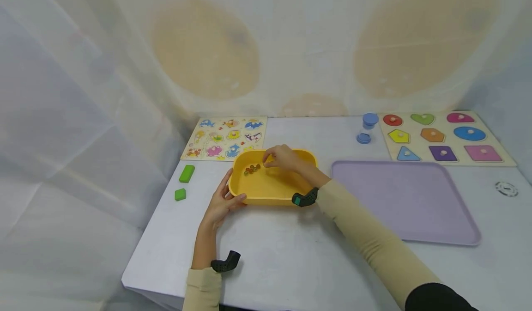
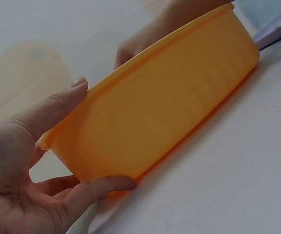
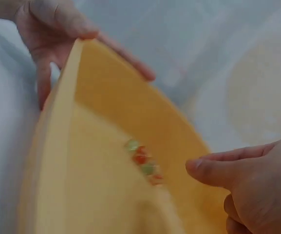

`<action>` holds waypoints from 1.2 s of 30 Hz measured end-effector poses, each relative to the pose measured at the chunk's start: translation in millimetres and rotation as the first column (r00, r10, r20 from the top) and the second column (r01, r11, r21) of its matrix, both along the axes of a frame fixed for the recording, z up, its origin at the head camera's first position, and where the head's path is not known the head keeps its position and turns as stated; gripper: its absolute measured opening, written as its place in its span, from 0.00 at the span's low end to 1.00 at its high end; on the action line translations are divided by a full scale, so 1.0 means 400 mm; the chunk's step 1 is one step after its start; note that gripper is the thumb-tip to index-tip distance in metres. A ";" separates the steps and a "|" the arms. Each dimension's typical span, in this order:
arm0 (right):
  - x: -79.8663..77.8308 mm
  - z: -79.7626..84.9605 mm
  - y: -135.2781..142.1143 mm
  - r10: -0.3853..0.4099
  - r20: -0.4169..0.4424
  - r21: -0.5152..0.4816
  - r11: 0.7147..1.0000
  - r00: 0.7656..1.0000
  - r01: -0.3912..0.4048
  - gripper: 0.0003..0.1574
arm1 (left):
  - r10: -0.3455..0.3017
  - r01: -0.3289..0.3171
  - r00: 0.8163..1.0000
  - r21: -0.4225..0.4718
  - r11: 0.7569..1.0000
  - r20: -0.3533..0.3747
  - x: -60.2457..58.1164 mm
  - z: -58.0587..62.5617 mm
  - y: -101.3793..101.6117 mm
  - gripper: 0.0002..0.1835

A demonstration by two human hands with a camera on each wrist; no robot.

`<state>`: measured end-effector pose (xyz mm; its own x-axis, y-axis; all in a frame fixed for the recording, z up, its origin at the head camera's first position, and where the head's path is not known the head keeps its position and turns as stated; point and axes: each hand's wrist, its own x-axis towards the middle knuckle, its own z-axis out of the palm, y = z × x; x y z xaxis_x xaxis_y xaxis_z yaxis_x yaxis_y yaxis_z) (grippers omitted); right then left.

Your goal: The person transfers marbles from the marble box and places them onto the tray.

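Yellow throughout, a shallow tub (image 1: 270, 201) stands on the white counter (image 1: 266, 265), nearer its back edge than its front. Contents observed: a small cluster of red and green beads (image 1: 252, 169) on the tub floor, toward its left end and close to the foot of the back wall. Count not established; they overlap too much for that.

Left hand (image 1: 223, 204): gripping the tub at its front-left corner, thumb on the rim and a finger along the lower edge (a firm hold, by my eye). Right hand (image 1: 282, 157): above the tub's interior, just right of the beads, thumb and forefinger brought together at the tips, other fingers curled. Whether a bead is pinched there, I cannot tell.

Surroundings: an animal puzzle board (image 1: 233, 135) occupies the counter's back-left corner. Nearer along the left edge lie a longer green block (image 1: 187, 173) and a smaller green block (image 1: 180, 194). Right of the tub lies a lavender tray (image 1: 399, 200). Behind its back edge stands a blue-capped sand timer (image 1: 367, 128), beside a shape puzzle board (image 1: 446, 137) at the counter's back-right corner. Near the right edge rests a pale patterned disc (image 1: 506, 189).
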<state>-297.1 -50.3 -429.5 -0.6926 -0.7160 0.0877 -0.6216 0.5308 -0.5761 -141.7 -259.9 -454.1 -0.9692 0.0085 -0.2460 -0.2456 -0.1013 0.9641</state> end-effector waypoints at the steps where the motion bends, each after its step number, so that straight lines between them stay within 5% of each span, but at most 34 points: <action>1: 0.005 0.013 0.026 -0.009 -0.005 -0.037 0.999 1.000 0.008 0.09 | 0.000 0.000 1.000 0.001 1.000 -0.001 0.000 0.001 0.001 0.48; 9: 0.050 0.069 0.315 -0.208 -0.046 -0.141 0.970 0.977 0.199 0.15 | 0.017 -0.017 1.000 0.008 1.000 -0.002 0.002 0.012 -0.003 0.48; 14: 0.083 0.017 0.512 -0.360 -0.003 -0.101 0.928 0.933 0.358 0.18 | 0.017 -0.017 1.000 0.010 1.000 0.000 0.005 0.017 -0.004 0.46; 20: 0.115 -0.070 0.671 -0.448 0.000 0.042 0.893 0.894 0.447 0.17 | 0.022 -0.022 1.000 0.010 1.000 0.004 0.001 0.009 -0.006 0.45; 28: 0.136 -0.109 0.715 -0.453 -0.048 0.030 0.890 0.890 0.454 0.17 | 0.055 -0.055 0.998 0.013 0.998 -0.002 -0.015 -0.032 -0.011 0.44; 36: 0.113 -0.024 0.567 -0.385 -0.004 -0.088 0.919 0.923 0.383 0.20 | 0.044 -0.044 0.999 0.018 0.999 -0.007 -0.011 -0.031 -0.002 0.43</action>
